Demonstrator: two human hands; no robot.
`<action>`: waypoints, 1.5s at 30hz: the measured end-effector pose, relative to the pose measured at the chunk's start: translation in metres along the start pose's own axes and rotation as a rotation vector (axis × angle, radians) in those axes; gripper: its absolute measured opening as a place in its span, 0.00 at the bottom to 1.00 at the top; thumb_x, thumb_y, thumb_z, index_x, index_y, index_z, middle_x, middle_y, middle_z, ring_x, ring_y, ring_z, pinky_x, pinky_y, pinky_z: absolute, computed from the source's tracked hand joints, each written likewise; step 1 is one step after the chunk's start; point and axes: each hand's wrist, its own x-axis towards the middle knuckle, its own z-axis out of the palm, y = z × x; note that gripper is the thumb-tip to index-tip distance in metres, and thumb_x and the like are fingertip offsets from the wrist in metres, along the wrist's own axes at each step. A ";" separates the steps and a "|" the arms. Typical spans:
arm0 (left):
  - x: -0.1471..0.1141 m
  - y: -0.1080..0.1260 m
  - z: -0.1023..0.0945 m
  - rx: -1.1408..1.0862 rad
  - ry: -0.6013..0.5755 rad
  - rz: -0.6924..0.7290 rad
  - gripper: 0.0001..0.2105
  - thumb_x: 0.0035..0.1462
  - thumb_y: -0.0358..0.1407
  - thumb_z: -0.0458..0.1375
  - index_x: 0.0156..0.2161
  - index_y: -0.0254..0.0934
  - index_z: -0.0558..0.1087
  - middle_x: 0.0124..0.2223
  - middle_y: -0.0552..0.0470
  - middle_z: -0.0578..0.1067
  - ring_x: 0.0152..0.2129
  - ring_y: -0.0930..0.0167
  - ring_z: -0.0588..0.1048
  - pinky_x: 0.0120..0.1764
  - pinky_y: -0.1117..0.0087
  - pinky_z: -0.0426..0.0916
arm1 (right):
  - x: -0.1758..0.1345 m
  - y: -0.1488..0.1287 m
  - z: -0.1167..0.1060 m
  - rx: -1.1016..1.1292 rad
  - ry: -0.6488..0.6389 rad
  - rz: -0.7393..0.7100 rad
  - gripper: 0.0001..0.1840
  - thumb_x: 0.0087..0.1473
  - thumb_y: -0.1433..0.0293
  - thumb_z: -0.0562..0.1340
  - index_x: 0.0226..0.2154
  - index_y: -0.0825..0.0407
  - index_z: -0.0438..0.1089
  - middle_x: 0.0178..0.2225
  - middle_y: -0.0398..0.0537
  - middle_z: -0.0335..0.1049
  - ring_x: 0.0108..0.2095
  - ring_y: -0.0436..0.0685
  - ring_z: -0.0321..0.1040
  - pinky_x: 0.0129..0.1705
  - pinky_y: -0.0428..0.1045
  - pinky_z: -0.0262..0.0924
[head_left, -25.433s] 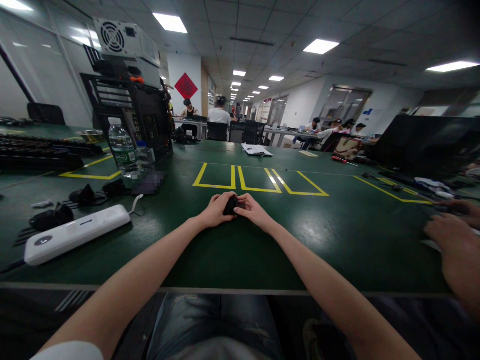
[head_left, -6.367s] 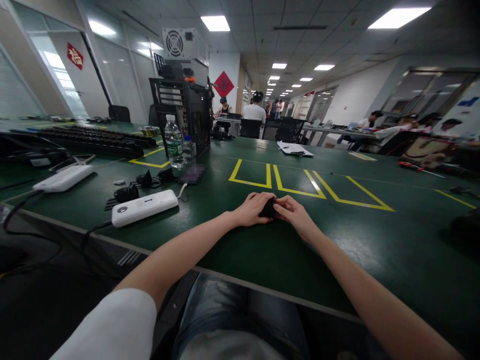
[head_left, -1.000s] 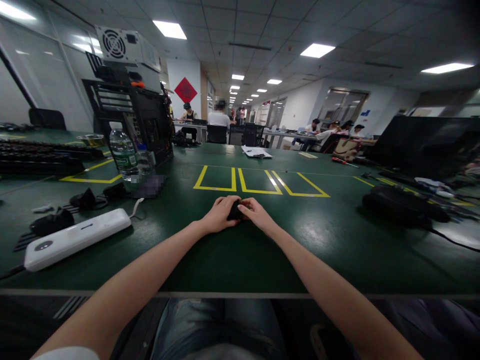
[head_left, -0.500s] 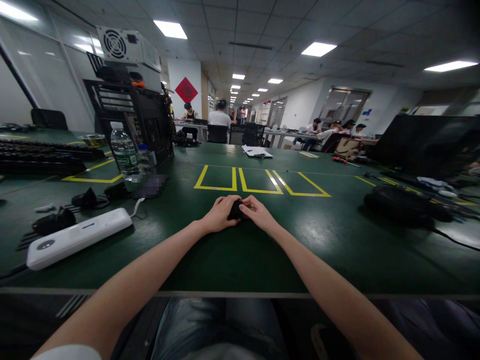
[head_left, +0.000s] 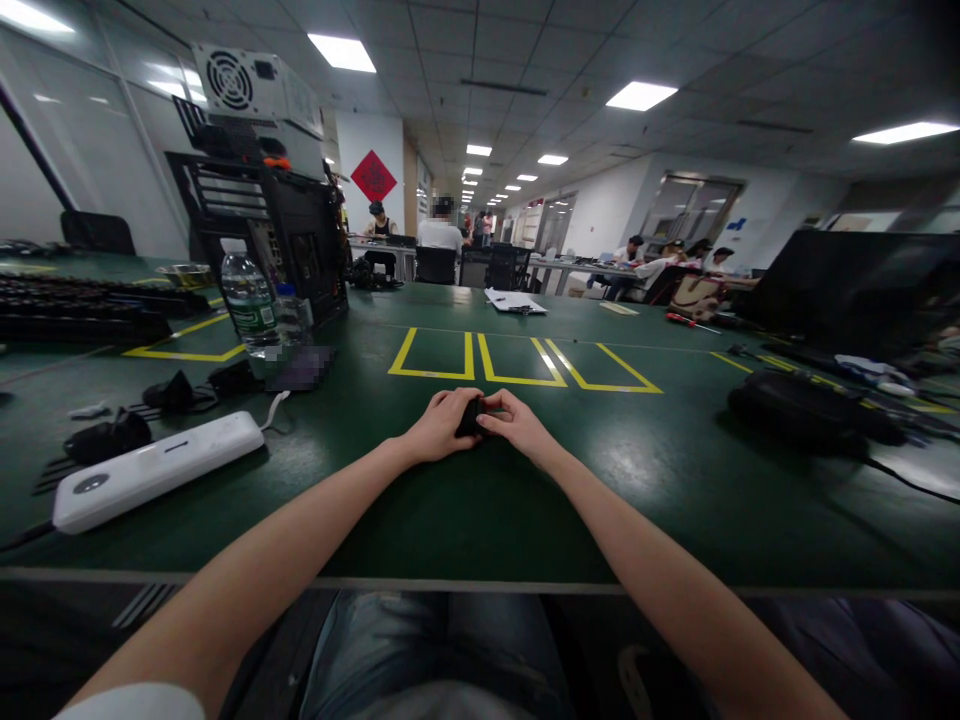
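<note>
Between my two hands is a small black object (head_left: 469,418), low over the green table or resting on it; its kind cannot be made out. My left hand (head_left: 441,425) wraps around its left side, fingers over the top. From the right, my right hand (head_left: 513,422) pinches it with thumb and fingertips. Much of the object is hidden by the fingers. Just beyond the hands, yellow tape outlines (head_left: 522,381) mark the green tabletop (head_left: 480,520).
At left lie a white power strip (head_left: 161,468) and black parts (head_left: 109,440), with water bottles (head_left: 250,305) by an open computer case (head_left: 289,235). A clipboard (head_left: 516,301) lies farther back. To the right are a black pouch (head_left: 802,405), a screwdriver (head_left: 691,322) and a dark monitor (head_left: 862,290).
My right thumb and fingers have shifted slightly on the black object, uncovering a little more of it. My left hand keeps nearly the same hold.
</note>
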 end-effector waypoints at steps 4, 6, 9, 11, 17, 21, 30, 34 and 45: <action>0.000 0.000 0.000 -0.001 0.001 0.003 0.27 0.44 0.35 0.57 0.50 0.40 0.52 0.48 0.49 0.62 0.46 0.65 0.62 0.51 0.59 0.50 | -0.003 -0.004 0.000 0.000 -0.006 -0.026 0.17 0.38 0.66 0.63 0.33 0.51 0.60 0.36 0.41 0.62 0.38 0.53 0.65 0.40 0.51 0.62; 0.000 0.000 0.000 0.000 0.000 0.010 0.27 0.44 0.35 0.57 0.50 0.40 0.52 0.47 0.49 0.63 0.46 0.66 0.62 0.51 0.59 0.50 | -0.004 -0.005 0.001 -0.015 -0.014 -0.030 0.16 0.40 0.65 0.62 0.33 0.51 0.60 0.37 0.42 0.62 0.36 0.52 0.65 0.39 0.50 0.62; 0.000 -0.001 0.000 0.003 0.006 0.020 0.28 0.44 0.36 0.57 0.50 0.40 0.52 0.48 0.49 0.62 0.46 0.66 0.62 0.51 0.60 0.50 | -0.004 -0.005 0.001 -0.058 0.015 -0.040 0.13 0.44 0.63 0.59 0.33 0.51 0.61 0.34 0.42 0.63 0.31 0.49 0.64 0.35 0.49 0.62; 0.000 -0.001 0.001 0.005 0.012 0.018 0.28 0.44 0.35 0.57 0.50 0.40 0.52 0.48 0.49 0.62 0.46 0.65 0.62 0.51 0.59 0.50 | -0.003 -0.003 0.001 -0.083 0.048 -0.048 0.12 0.44 0.62 0.58 0.32 0.51 0.62 0.32 0.42 0.63 0.29 0.48 0.63 0.34 0.49 0.62; 0.000 -0.001 0.001 -0.001 0.002 -0.002 0.28 0.43 0.35 0.58 0.50 0.40 0.51 0.48 0.48 0.63 0.46 0.64 0.63 0.51 0.58 0.50 | 0.000 0.001 0.001 -0.043 0.074 0.022 0.18 0.43 0.62 0.60 0.38 0.51 0.61 0.37 0.46 0.63 0.33 0.50 0.64 0.36 0.50 0.63; 0.000 -0.001 0.001 0.002 0.008 0.004 0.28 0.43 0.35 0.58 0.50 0.40 0.52 0.48 0.48 0.63 0.46 0.65 0.63 0.51 0.59 0.50 | 0.001 0.002 0.000 -0.026 0.059 0.055 0.15 0.42 0.63 0.60 0.34 0.53 0.62 0.36 0.47 0.64 0.34 0.50 0.64 0.37 0.51 0.62; 0.000 0.000 0.000 0.012 0.008 0.009 0.28 0.44 0.36 0.58 0.50 0.39 0.52 0.48 0.48 0.63 0.46 0.65 0.62 0.51 0.59 0.51 | -0.003 -0.003 0.001 -0.031 0.035 -0.031 0.13 0.42 0.63 0.60 0.32 0.51 0.61 0.32 0.43 0.64 0.33 0.50 0.64 0.37 0.49 0.62; 0.000 0.001 -0.002 0.011 -0.002 0.010 0.27 0.44 0.36 0.57 0.50 0.40 0.52 0.48 0.48 0.63 0.46 0.65 0.62 0.51 0.59 0.50 | -0.004 -0.005 0.002 -0.052 0.058 -0.022 0.14 0.43 0.62 0.59 0.32 0.51 0.61 0.32 0.44 0.64 0.33 0.50 0.64 0.35 0.49 0.62; 0.000 -0.004 0.004 0.022 0.009 0.010 0.28 0.43 0.36 0.58 0.49 0.39 0.52 0.48 0.49 0.63 0.46 0.65 0.63 0.51 0.60 0.50 | 0.000 0.003 0.000 -0.004 0.021 -0.002 0.15 0.41 0.66 0.62 0.34 0.53 0.61 0.35 0.45 0.64 0.35 0.50 0.65 0.38 0.50 0.61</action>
